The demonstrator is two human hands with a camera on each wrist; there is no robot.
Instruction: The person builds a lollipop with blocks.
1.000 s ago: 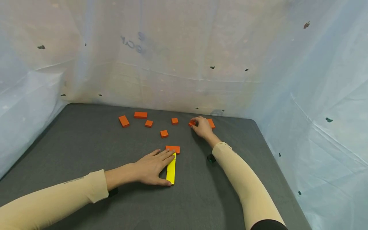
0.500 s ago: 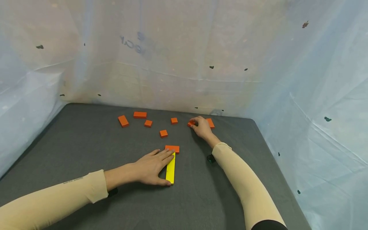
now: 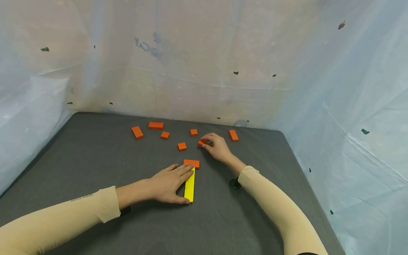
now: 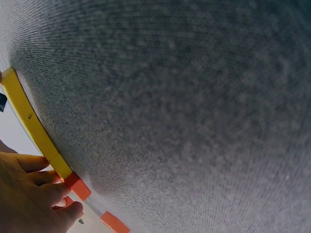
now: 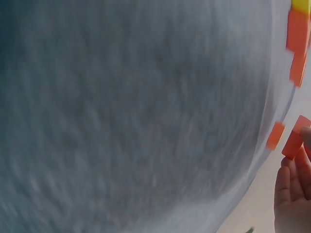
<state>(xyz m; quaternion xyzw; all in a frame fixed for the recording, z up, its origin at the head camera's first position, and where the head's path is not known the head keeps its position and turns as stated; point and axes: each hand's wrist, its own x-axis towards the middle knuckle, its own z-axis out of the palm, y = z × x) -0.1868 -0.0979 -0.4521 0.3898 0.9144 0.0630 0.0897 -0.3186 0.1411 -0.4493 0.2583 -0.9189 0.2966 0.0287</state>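
Head view showed the right hand (image 3: 218, 147) with its grip closed on an orange block (image 3: 202, 142), thumb and fingertips pinching it at about 9 o'clock from the middle of that hand. The left hand (image 3: 169, 184) had its fingers and thumb spread out, the grip loose, touching a yellow bar (image 3: 189, 187) at its 3 o'clock side: fingertips by the bar's 12 o'clock end, thumb at its 6 o'clock end. A crosswise orange block (image 3: 191, 163) sat against that 12 o'clock end. From the pinched piece, one square block (image 3: 193, 132) lay between 10 and 11 o'clock, another small block (image 3: 182, 146) near 9, both on the dark grey table (image 3: 216, 219).

Fingers hid part of the pinched block, and whether it touched the table could not be told. Left fingertips covered some of the bar's far end. In the right wrist view the right hand was cut off at 3 o'clock; in the left wrist view the left hand was cropped toward 8.

The bar was long, narrow and bright yellow, with a seam across it near the far end and a small dark mark; the pinched block was plain orange and straight-edged.
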